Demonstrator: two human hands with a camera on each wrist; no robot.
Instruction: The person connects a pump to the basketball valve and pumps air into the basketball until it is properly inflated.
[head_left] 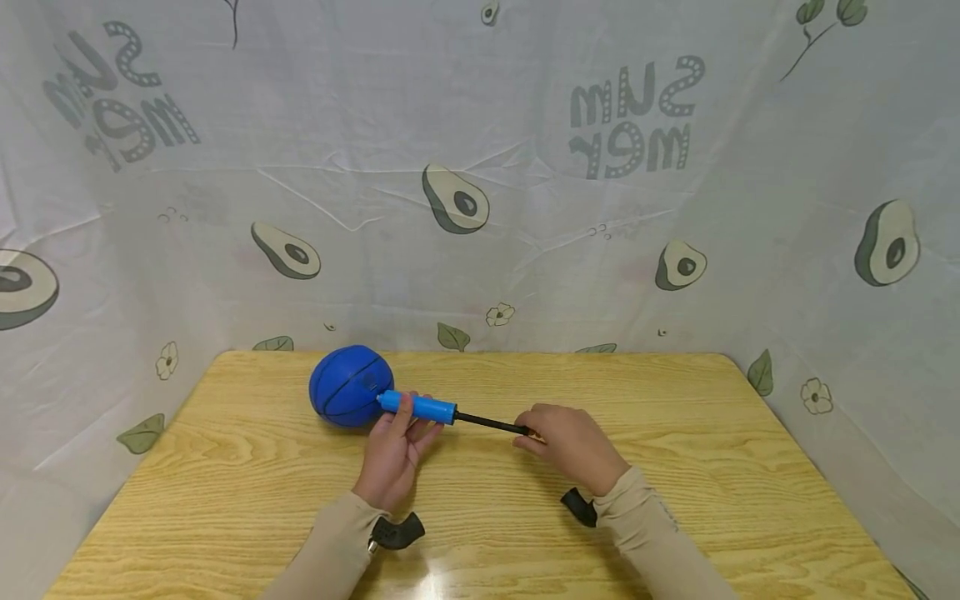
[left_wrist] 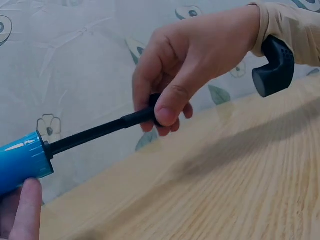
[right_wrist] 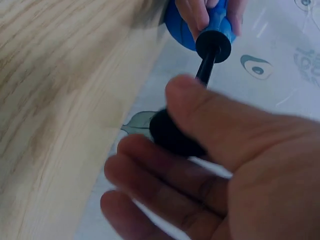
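Note:
A blue ball (head_left: 347, 385) with black seam lines rests on the table toward the back left. Against its right side sits the tip of a blue hand pump (head_left: 431, 408). My left hand (head_left: 393, 458) grips the pump's barrel, thumb on top and fingers beneath. From the barrel a black rod (left_wrist: 90, 137) extends far out to the right. At its end, my right hand (head_left: 570, 442) pinches the black handle (right_wrist: 172, 132) between thumb and fingers. The ball's contact with the pump tip is too small to make out fully.
The wood-grain table (head_left: 480, 533) spans the space below both hands. Behind and beside it hangs a pale curtain (head_left: 525, 275) printed with avocados and leaves. Black wrist-worn devices (head_left: 399, 531) sit at both sleeve cuffs.

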